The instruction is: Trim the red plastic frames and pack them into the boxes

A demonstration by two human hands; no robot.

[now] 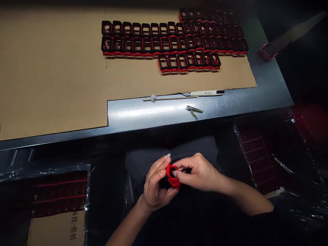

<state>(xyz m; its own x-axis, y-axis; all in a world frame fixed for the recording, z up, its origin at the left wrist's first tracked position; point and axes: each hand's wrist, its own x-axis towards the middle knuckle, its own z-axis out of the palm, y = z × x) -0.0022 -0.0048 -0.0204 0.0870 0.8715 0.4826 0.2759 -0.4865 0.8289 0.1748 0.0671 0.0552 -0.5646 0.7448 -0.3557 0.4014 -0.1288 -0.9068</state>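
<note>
My left hand [156,188] is closed around a red and black plastic frame [173,178], held over my lap below the table edge. The frame is tilted, with its red rim and opening facing my right hand [198,172]. The right thumb and forefinger are pinched at that opening, and the thumb tip reaches inside the rim. Whether something small is also between these fingers is hidden. On the cardboard [133,77] at the back stand rows of similar black and red frames [164,44].
On the metal table [143,116] lie a wooden stick with cotton [174,98], a pen-like tool marked A55 [207,93] and small tweezer-like pieces [194,110]. Plastic-lined boxes of frames stand left [60,191] and right [258,160]. A single frame [269,51] sits at the table's right edge.
</note>
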